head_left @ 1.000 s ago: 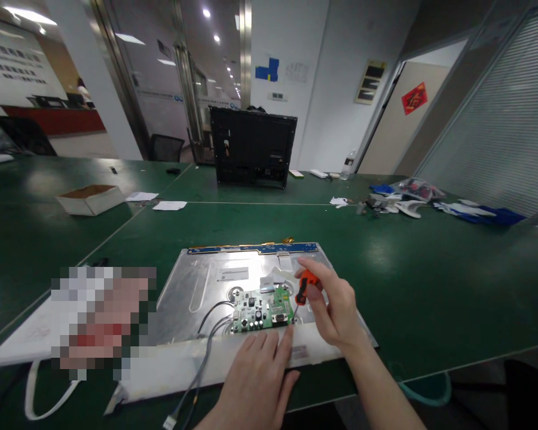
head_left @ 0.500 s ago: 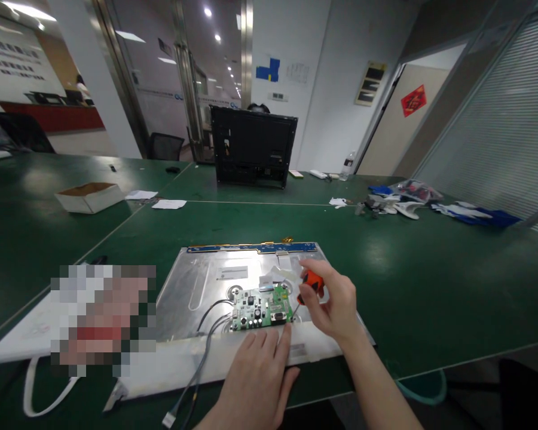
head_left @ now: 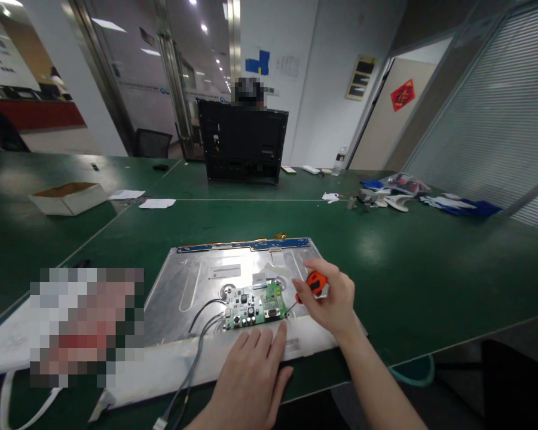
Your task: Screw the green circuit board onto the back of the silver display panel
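Observation:
A silver display panel (head_left: 159,310) lies back side up, with a white strip (head_left: 316,339) along its near edge. A green circuit board (head_left: 255,306) sits on its middle. My left hand (head_left: 253,376) rests flat on the strip just below the board, fingers stretched out. With its thumb and fingers, my right hand (head_left: 338,298) grips an orange and black screwdriver (head_left: 314,284). The shaft slants down to the board's lower right corner; the exact contact of the tip is too small to tell. Dark cables (head_left: 198,352) run from the board's left side toward me.
A black monitor housing (head_left: 244,143) stands at the far side, a person's head behind it. An open cardboard box (head_left: 69,200) and papers (head_left: 156,203) are at the left. A blurred-out item on a white object (head_left: 4,337) lies beside the panel. Bags and gloves (head_left: 397,194) lie far right.
My view has shifted right, so the scene sits further left. More of the screwdriver handle shows in my right hand. More of the person's head appears above the monitor housing.

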A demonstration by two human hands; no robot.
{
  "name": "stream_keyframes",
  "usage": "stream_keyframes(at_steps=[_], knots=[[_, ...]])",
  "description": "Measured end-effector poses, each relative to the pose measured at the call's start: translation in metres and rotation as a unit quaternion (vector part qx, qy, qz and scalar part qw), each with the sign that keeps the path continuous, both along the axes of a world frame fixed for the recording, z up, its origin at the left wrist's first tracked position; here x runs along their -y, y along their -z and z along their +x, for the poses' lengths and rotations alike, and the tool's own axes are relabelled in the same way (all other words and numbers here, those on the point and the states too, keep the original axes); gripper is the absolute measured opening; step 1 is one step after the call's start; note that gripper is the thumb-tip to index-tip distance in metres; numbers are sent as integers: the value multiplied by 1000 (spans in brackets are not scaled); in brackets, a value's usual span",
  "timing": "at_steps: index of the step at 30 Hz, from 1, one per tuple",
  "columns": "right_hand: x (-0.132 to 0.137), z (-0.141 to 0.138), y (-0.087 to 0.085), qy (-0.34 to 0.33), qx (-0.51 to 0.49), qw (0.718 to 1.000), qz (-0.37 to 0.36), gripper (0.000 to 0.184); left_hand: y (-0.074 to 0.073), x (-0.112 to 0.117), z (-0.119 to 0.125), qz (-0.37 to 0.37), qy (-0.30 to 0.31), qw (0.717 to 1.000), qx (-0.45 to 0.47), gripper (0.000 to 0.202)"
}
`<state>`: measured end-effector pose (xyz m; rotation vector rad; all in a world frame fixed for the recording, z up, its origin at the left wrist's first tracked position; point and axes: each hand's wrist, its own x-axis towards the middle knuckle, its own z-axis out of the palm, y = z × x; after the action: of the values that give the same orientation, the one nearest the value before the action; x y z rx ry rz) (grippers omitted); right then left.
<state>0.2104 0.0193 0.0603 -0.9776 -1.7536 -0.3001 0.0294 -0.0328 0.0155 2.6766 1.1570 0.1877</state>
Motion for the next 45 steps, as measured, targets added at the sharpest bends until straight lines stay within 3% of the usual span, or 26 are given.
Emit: stream_keyframes(at_steps=[8, 18, 27, 36, 40, 45], knots=[[6, -2, -5, -107, -19, 990, -88, 43, 0, 3, 1, 2, -18, 1000, 0, 49], [-1, -7, 3, -60, -15, 998, -17, 43, 2, 2, 0, -8, -15, 1000, 15, 51], [4, -4, -1, -106, -47, 988, -106, 44, 3, 2, 0, 3, -15, 1000, 11, 50], [-1, -4, 14, -15, -58, 998, -8, 42, 1, 3, -1, 0, -10, 1000, 18, 49], [0, -4, 8, -6, -47, 999, -18, 42, 0, 3, -2, -8, -8, 1000, 19, 48], [3, -5, -2, -46, -18, 999, -21, 26, -2, 2, -3, -9, -2, 1000, 20, 49]])
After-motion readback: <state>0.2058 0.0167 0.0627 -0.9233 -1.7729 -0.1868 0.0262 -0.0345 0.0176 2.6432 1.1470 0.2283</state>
